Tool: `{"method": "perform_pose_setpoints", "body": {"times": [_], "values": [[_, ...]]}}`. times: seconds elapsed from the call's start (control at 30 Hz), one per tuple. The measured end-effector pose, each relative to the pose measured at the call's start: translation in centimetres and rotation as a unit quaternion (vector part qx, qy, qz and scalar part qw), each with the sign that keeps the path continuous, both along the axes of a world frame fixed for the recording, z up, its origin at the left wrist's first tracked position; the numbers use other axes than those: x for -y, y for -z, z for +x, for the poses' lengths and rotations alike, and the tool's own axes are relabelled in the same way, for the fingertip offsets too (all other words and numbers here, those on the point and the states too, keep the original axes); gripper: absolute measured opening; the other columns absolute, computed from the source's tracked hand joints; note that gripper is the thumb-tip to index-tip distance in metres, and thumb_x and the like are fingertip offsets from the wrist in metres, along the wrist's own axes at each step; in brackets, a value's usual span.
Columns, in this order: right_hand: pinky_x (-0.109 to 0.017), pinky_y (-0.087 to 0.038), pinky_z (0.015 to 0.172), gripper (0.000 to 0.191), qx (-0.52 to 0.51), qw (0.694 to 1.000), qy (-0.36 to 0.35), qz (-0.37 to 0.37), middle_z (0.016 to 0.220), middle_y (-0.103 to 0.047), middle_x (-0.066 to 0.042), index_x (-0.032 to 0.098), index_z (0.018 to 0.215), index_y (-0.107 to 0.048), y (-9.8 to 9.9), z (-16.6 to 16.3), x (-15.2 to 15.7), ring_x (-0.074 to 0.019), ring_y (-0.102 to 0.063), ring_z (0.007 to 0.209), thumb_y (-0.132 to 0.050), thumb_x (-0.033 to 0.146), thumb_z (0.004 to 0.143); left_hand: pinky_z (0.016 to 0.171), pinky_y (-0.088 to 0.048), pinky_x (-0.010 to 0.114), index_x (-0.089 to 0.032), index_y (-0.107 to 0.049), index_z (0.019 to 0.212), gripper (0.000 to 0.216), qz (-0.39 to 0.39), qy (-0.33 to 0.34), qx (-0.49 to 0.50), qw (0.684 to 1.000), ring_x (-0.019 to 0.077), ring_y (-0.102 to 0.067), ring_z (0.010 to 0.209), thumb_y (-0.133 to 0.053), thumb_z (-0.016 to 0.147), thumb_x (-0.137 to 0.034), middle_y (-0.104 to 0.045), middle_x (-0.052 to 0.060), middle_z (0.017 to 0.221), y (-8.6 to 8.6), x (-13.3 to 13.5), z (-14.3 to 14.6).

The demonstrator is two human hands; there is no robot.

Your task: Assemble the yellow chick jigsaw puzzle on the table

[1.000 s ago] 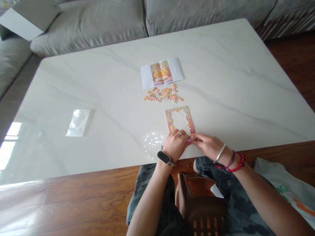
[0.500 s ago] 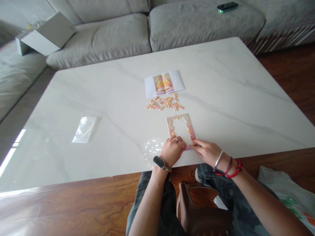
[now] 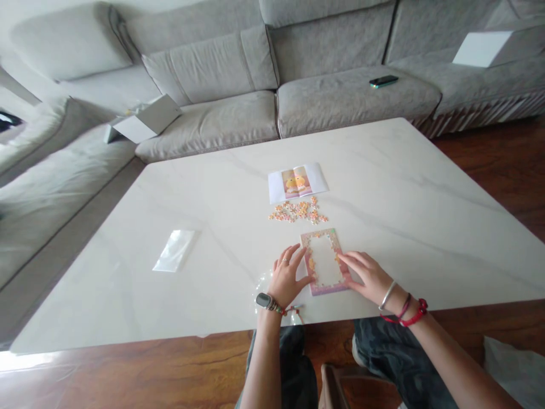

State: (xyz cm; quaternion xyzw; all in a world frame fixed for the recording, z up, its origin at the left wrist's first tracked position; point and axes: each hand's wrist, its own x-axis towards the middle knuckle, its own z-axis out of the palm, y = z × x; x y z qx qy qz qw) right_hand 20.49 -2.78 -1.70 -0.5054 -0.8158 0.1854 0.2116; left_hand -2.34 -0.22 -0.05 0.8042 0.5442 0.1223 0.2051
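Note:
A rectangular jigsaw puzzle border (image 3: 330, 289) in pink and purple lies near the table's front edge, its middle white. At its left side is my left hand (image 3: 289, 278), fingers spread, thumb by the lower left edge. My right hand (image 3: 367, 277) rests at the right edge with fingers stretched out and the fingertips on or very near the border. Neither hand holds anything. Beyond the border lies a pile of loose puzzle pieces (image 3: 301, 211) in orange, pink and yellow. Behind the pile is a creased paper sheet (image 3: 276, 187) with a picture of two yellow figures.
A clear plastic bag (image 3: 174, 251) lies on the left of the white marbled table (image 3: 230, 204). Grey sofas (image 3: 230, 116) line the far and left sides, carrying a phone (image 3: 384, 81) and white boxes. A whitish bag (image 3: 513, 366) is on the floor at right.
Both hands have opened and moved apart from the lower border to its left and right sides. The bottom border is now uncovered. The camera view has tilted up, showing more sofa.

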Motion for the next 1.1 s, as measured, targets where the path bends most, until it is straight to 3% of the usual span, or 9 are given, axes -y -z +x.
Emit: {"method": "perform_pose_setpoints", "body": {"times": [0.07,0.17,0.37,0.63,0.77,0.87,1.1], "values": [[-0.043,-0.036,0.087,0.054,0.046,0.999,0.006,0.026,0.118,-0.047,-0.011,0.019,0.122,-0.037,0.2,0.0,-0.4,-0.0246,-0.04,0.11,-0.053,0.023,0.07,0.093,-0.024,0.05,-0.028,-0.025,0.126,0.074,-0.024,-0.008,-0.049,0.998,0.027,-0.016,0.125,-0.061,0.063,-0.04,-0.029,0.006,0.133,0.1,-0.2,-0.7],[-0.045,-0.03,0.09,0.056,0.085,0.996,-0.014,0.033,0.122,-0.045,-0.01,0.02,0.123,-0.036,0.8,0.1,-0.7,-0.0237,-0.036,0.115,-0.052,0.022,0.069,0.095,-0.016,0.053,-0.03,-0.021,0.128,0.077,-0.071,0.015,-0.084,0.994,0.0264,-0.007,0.127,-0.061,0.062,-0.04,-0.028,0.004,0.135,0.2,-0.4,-0.9],[-0.045,-0.029,0.091,0.054,0.095,0.995,-0.023,0.026,0.123,-0.045,-0.008,0.021,0.12,-0.04,1.5,0.1,-1.1,-0.0226,-0.039,0.113,-0.051,0.02,0.067,0.096,-0.014,0.053,-0.032,-0.022,0.127,0.077,-0.097,0.031,-0.075,0.992,0.0259,-0.006,0.127,-0.061,0.061,-0.041,-0.027,0.001,0.135,0.1,-0.6,-0.7],[-0.041,-0.032,0.09,0.051,0.054,0.998,-0.024,0.008,0.121,-0.046,-0.01,0.019,0.111,-0.047,0.7,0.3,-1.5,-0.023,-0.041,0.11,-0.056,0.022,0.061,0.096,-0.013,0.054,-0.031,-0.024,0.126,0.077,-0.096,0.021,-0.065,0.993,0.0257,-0.006,0.127,-0.063,0.06,-0.038,-0.028,0.002,0.135,-0.2,-0.7,-0.7],[-0.044,-0.028,0.092,0.068,0.074,0.997,-0.013,-0.003,0.13,-0.034,-0.011,0.017,0.122,-0.035,0.4,0.1,-2.5,-0.0249,-0.028,0.12,-0.058,0.029,0.06,0.096,-0.012,0.055,-0.03,-0.017,0.129,0.081,-0.099,0.032,-0.06,0.993,0.0263,-0.003,0.127,-0.061,0.061,-0.037,-0.022,0.003,0.137,-0.4,-0.8,-0.6],[-0.048,-0.022,0.095,0.078,0.099,0.994,-0.026,-0.031,0.132,-0.031,-0.011,0.019,0.127,-0.026,0.3,-0.3,-3.6,-0.0251,-0.023,0.122,-0.06,0.032,0.058,0.096,-0.011,0.055,-0.03,-0.021,0.128,0.077,-0.107,0.04,-0.066,0.991,0.0267,-0.003,0.127,-0.059,0.062,-0.037,-0.025,0.002,0.136,-0.4,-0.9,-0.7],[-0.052,-0.017,0.095,0.074,0.108,0.991,-0.031,-0.067,0.131,-0.034,-0.011,0.022,0.124,-0.033,0.8,-0.7,-4.2,-0.0253,-0.031,0.119,-0.061,0.035,0.057,0.096,-0.011,0.055,-0.03,-0.027,0.125,0.076,-0.11,0.034,-0.059,0.992,0.0269,-0.006,0.127,-0.063,0.058,-0.037,-0.029,0.003,0.134,-0.4,-1.1,-0.8]]}}
